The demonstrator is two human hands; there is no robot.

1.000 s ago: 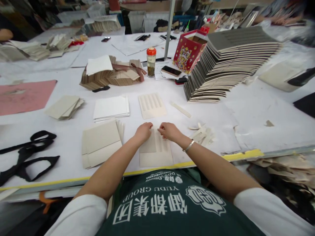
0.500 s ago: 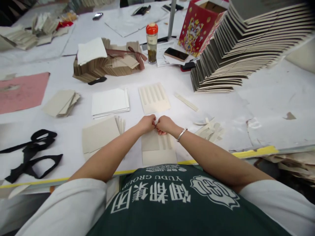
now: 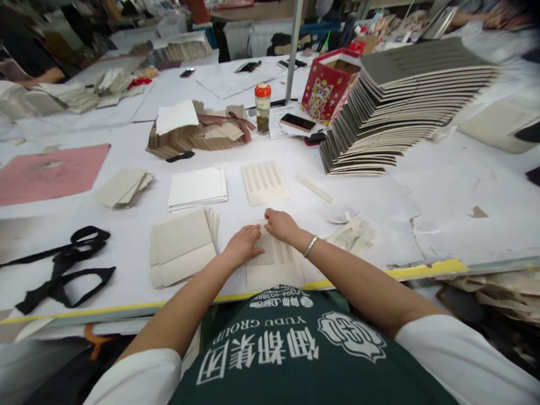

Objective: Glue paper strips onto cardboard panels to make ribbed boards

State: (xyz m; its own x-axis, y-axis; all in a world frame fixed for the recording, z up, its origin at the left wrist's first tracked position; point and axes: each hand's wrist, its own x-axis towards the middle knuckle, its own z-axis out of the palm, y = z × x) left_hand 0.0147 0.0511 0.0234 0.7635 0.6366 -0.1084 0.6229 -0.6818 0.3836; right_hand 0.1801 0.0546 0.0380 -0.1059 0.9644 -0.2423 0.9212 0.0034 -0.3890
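Observation:
A pale card sheet with raised strips (image 3: 276, 275) lies at the table's front edge, a smaller greyish board resting on its left part. My left hand (image 3: 243, 246) lies on that board's left side, thumb and fingers apart. At the top edge of the sheet my right hand (image 3: 282, 226), with a silver bangle at the wrist, is closed in a pinch. What it pinches, if anything, is too small to make out. Just beyond my hands lies another card with parallel raised strips (image 3: 265, 183). Thin loose strips (image 3: 354, 235) are heaped right of my right forearm.
Beige boards (image 3: 181, 242) and white boards (image 3: 197, 187) lie to the left. A tall fanned stack of dark boards (image 3: 379, 124) leans at right. Farther back stand a red-lidded bottle (image 3: 262, 112), a phone (image 3: 298, 122) and a red box (image 3: 323, 93). Black fabric straps (image 3: 63, 270) lie front left.
My left hand has come away from my right and dropped onto the board, its fingers opening. My right hand stays pinched near the sheet's top edge. The view has tilted up.

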